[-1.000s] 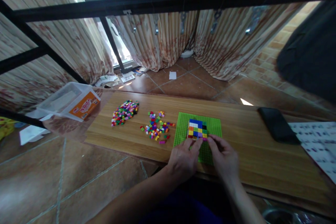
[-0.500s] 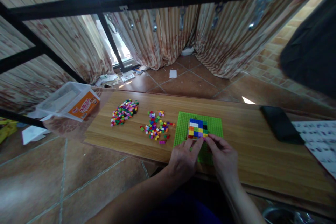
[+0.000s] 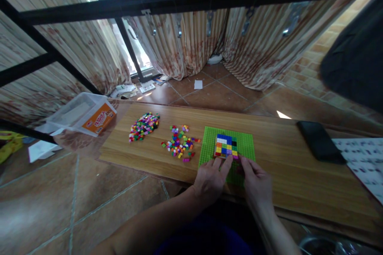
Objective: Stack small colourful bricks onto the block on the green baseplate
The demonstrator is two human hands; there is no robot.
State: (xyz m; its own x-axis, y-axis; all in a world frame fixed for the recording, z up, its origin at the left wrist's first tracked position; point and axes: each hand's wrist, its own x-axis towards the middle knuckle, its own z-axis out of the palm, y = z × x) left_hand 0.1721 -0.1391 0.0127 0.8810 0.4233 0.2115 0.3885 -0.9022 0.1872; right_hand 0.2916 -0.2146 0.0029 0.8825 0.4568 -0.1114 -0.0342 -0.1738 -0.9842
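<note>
Since the earlier frame, the right hand (image 3: 259, 183) has shifted slightly to the right, exposing more of the near right corner of the block patch (image 3: 226, 145). The left hand (image 3: 209, 177) lies at the patch's near edge, fingers extended and a little apart, the forefinger's tip against the edge; whether it grips a block cannot be told. The right hand's thumb and forefinger are drawn close together just beside the corner; whether a block lies between them cannot be told. A pink block (image 3: 235, 157) shows at that corner. The patch, mostly blue, white and yellow, sits on a green base plate (image 3: 245, 143), which lies on the wooden table (image 3: 284, 155). Left of the plate are scattered blocks (image 3: 179, 144); well to its right lie a black phone (image 3: 320, 141) and a printed sheet (image 3: 359, 159). Farther left are a block heap (image 3: 145, 125) and, at the table's end, a clear plastic box (image 3: 100, 117) with an orange label. Striped curtains (image 3: 179, 55) hang beyond.
</note>
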